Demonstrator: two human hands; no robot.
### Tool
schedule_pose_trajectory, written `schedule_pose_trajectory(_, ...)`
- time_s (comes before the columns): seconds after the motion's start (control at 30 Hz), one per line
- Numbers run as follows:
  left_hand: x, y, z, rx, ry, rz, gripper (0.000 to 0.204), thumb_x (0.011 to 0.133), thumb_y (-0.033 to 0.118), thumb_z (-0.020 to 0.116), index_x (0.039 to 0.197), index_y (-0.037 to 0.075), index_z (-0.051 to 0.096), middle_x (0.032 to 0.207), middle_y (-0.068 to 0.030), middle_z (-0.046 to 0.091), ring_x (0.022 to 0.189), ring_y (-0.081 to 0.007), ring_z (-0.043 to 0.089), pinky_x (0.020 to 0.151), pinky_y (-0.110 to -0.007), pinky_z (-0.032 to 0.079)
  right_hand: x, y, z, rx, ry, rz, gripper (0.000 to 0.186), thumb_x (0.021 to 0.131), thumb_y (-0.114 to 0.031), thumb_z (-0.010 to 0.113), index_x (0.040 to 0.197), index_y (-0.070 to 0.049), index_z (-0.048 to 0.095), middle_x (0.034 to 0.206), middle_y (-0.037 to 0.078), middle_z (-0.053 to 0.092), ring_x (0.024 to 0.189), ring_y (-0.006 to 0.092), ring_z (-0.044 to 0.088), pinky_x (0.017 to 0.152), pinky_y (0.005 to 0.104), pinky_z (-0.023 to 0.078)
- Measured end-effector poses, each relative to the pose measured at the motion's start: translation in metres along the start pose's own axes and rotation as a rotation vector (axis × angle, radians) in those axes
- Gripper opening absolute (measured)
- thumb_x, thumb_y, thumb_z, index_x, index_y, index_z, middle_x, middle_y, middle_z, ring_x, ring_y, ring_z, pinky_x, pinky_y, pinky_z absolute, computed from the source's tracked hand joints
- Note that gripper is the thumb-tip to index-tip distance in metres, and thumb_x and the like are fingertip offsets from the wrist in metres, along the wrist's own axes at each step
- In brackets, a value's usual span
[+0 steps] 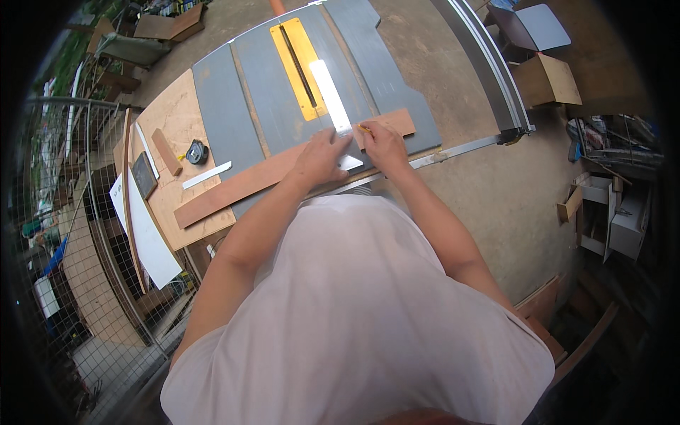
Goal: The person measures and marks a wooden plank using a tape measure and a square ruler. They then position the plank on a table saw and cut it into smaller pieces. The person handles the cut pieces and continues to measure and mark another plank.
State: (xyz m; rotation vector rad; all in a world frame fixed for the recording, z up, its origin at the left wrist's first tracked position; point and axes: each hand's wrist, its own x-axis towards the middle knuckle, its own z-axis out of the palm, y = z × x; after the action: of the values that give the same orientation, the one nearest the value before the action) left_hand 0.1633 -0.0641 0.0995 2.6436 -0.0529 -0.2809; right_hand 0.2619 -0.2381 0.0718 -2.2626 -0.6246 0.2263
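A long reddish-brown wooden board lies crosswise over the near part of a grey table saw. Across the board rests a silver metal square, its long blade pointing away from me beside the saw's yellow insert plate. My left hand presses on the board and grips the square near its base, which partly shows past the fingers. Pinched in my right hand is a thin yellow pencil, its tip against the board along the square's right edge.
On a plywood surface at left lie a tape measure, a short wood block and a white strip. A metal rail runs along the saw's near side. A wire mesh fence stands left; wooden boxes sit far right.
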Motion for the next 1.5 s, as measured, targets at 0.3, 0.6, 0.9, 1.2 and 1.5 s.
schedule_pose_trajectory(0.3, 0.0, 0.0, -0.001, -0.02, 0.0, 0.001, 0.087, 0.063, 0.025, 0.083, 0.142, 0.014, 0.05, 0.134, -0.0257, 0.048, 0.123, -0.0429, 0.048, 0.106, -0.047, 0.043, 0.003, -0.006, 0.004, -0.136, -0.04, -0.03, 0.025, 0.091, -0.025, 0.06, 0.11, -0.014, 0.073, 0.094, 0.018, 0.072, 0.096, 0.0363, 0.065, 0.087, 0.0497, 0.048)
schedule_pose_trajectory(0.6, 0.0, -0.002, 0.002, -0.008, 0.036, 0.023, 0.086, 0.063, 0.025, 0.083, 0.141, 0.012, 0.051, 0.131, -0.0247, 0.049, 0.121, -0.0427, 0.049, 0.105, -0.047, 0.044, 0.003, -0.009, 0.004, -0.211, -0.037, -0.08, 0.022, 0.09, -0.025, 0.061, 0.105, -0.014, 0.073, 0.091, 0.015, 0.072, 0.091, 0.0353, 0.066, 0.082, 0.0482, 0.047)
schedule_pose_trajectory(0.9, 0.001, 0.0, 0.0, -0.012, -0.031, -0.031, 0.087, 0.063, 0.026, 0.083, 0.142, 0.012, 0.05, 0.136, -0.0269, 0.047, 0.126, -0.0436, 0.047, 0.107, -0.047, 0.042, -0.044, -0.002, -0.036, -0.345, -0.447, -0.096, 0.021, 0.09, -0.019, 0.059, 0.104, -0.013, 0.073, 0.089, 0.016, 0.072, 0.091, 0.0335, 0.068, 0.078, 0.0489, 0.048)
schedule_pose_trajectory(1.2, 0.0, 0.001, -0.004, -0.01, -0.04, -0.032, 0.089, 0.063, 0.027, 0.083, 0.144, 0.014, 0.048, 0.143, -0.028, 0.043, 0.13, -0.0443, 0.045, 0.109, -0.047, 0.041, -0.003, 0.006, -0.015, 0.179, -0.004, 0.052, 0.026, 0.09, -0.015, 0.058, 0.111, -0.009, 0.071, 0.096, 0.022, 0.071, 0.092, 0.0397, 0.067, 0.084, 0.0488, 0.053)
schedule_pose_trajectory(1.5, -0.002, 0.0, -0.004, -0.03, -0.049, -0.038, 0.089, 0.063, 0.026, 0.084, 0.144, 0.015, 0.049, 0.142, -0.0272, 0.044, 0.129, -0.0442, 0.045, 0.109, -0.047, 0.041, 0.0, 0.011, 0.003, 0.007, 0.036, -0.06, 0.024, 0.092, -0.018, 0.059, 0.111, -0.008, 0.071, 0.094, 0.02, 0.07, 0.092, 0.0383, 0.066, 0.082, 0.0469, 0.052)
